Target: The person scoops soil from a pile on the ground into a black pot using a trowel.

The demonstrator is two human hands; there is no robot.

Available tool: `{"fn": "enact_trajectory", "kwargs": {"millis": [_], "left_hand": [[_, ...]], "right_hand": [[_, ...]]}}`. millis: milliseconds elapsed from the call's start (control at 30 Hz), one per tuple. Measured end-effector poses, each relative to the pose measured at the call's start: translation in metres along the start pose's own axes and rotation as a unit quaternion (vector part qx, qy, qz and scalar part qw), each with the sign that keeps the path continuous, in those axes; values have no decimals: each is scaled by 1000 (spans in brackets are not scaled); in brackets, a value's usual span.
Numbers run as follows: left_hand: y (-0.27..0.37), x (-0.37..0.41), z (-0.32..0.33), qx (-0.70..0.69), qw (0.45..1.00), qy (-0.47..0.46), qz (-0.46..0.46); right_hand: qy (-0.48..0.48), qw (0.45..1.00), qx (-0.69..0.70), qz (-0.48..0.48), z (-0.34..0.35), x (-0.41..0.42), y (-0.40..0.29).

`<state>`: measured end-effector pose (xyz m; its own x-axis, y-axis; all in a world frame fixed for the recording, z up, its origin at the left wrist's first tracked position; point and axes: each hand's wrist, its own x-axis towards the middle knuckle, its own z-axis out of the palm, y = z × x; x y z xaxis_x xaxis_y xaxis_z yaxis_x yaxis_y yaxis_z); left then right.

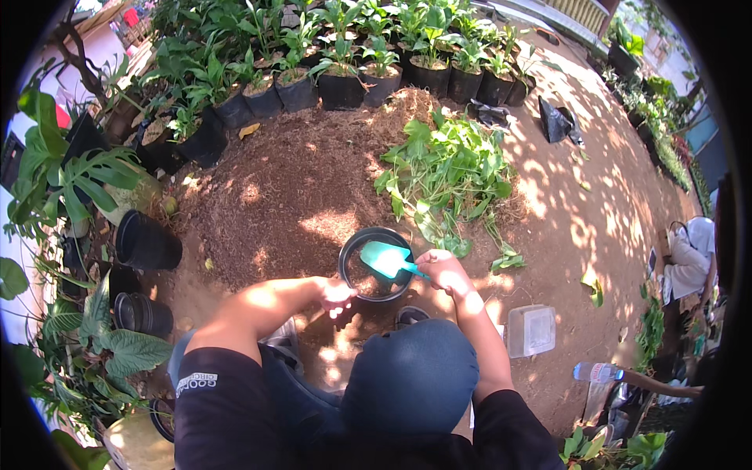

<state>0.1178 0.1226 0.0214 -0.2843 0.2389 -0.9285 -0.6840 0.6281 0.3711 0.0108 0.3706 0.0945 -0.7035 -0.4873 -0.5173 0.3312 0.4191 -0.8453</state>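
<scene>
A round black plastic pot (342,258) stands on the soil before me, with some soil inside. My right hand (442,271) grips the handle of a turquoise hand trowel (385,258). The trowel's blade is over the pot's mouth, sunlit and pointing left. At the pot's lower left rim is my left hand (337,295), palm partly turned up and fingers loosely bent, holding nothing I can see. Whether it touches the rim cannot be told. Just beyond the pot spreads a mound of dark, loose soil (276,194).
A heap of cut green leafy vines (452,170) lies beyond the pot. Black grow bags with plants (341,91) line the far side. Empty black pots (148,241) lie at left. A clear plastic container (531,331) and a water bottle (596,372) are right; a seated person (690,258) is farther off.
</scene>
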Motion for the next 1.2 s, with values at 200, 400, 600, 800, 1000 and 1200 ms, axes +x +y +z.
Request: {"fn": "enact_trajectory", "kwargs": {"millis": [200,400,600,800,1000,1200], "left_hand": [[-6,-102,-98,301,872,385,26],[-52,-111,-137,90,836,526,129],[-44,-53,-117,227,890,373,131],[9,-47,-97,277,909,294,98],[16,-20,-94,298,900,292,124],[8,28,-98,215,927,273,141]], "right_hand": [[10,997,-43,59,29,-28,-25],[32,993,-97,66,28,-21,-23],[-16,994,-70,85,42,-20,-26],[-26,990,-107,93,42,-27,-23],[-27,991,-83,99,36,-27,-13],[-4,995,18,98,23,-17,-1]]}}
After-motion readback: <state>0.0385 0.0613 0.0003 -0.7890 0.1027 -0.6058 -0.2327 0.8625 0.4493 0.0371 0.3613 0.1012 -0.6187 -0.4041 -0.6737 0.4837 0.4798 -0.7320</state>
